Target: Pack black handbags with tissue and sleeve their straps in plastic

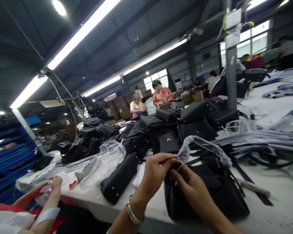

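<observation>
A black handbag [230, 198] lies on the white table right in front of me. Its handle [206, 144], wrapped in clear plastic, arches up over the bag. My left hand [153, 174] is closed in a pinch at the near end of this handle. Opposite it, my right hand [191, 183] pinches the same spot from the right, at a gold-coloured buckle [177, 167]. Fingers partly cover the buckle, so the exact hold of each fingertip is hidden. Another black bag [120, 178] lies just left of my hands.
A large pile of black bags [169, 143] covers the far side. Clear plastic [104, 162] lies to the left, long straps [256, 141] to the right. A co-worker's hands [54, 185] are at the lower left. A metal post [231, 74] rises from the table; two people stand beyond.
</observation>
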Available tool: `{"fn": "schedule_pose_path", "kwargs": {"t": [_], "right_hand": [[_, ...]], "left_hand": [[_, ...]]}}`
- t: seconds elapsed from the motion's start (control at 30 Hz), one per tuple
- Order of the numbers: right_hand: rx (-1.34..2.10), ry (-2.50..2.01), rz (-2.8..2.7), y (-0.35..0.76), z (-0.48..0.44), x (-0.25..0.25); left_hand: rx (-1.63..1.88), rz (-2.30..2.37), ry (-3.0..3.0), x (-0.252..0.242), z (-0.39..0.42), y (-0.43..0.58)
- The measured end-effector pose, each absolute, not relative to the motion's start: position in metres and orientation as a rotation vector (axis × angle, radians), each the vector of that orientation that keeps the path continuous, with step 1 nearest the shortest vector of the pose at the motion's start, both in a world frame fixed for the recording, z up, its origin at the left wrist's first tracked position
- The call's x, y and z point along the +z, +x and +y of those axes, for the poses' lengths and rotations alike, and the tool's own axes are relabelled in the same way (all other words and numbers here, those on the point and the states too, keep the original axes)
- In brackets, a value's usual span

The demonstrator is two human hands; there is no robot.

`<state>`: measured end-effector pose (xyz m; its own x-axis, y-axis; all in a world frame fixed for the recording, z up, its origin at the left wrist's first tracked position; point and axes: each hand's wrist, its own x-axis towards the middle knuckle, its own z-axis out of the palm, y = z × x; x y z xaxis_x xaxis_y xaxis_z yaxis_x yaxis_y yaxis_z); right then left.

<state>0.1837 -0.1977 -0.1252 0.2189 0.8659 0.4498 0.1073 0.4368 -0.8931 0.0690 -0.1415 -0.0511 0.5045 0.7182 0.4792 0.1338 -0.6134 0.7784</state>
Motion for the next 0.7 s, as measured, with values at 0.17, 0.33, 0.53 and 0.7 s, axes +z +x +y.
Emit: {"fn": "schedule_pose_path", "kwargs": {"t": [0.17,0.33,0.53,0.7], "right_hand": [[0.534,-1.053,-1.285,0.178,-0.196,-0.130],[0.493,-1.026,-1.291,0.175,-0.189,-0.137],[0.518,-0.976,-1.285,0.175,-0.187,-0.138],[0.531,-0.918,-1.278,0.177,-0.190,-0.134]], "left_hand": [[1.095,0.658,2.426,-0.039,-0.136,0.057],[0.933,0.526,2.950,-0.029,-0.132,0.052],[0.797,0.288,3.543,-0.011,-0.138,0.052],[0.996,0.173,3.532,-0.018,-0.132,0.051]]}}
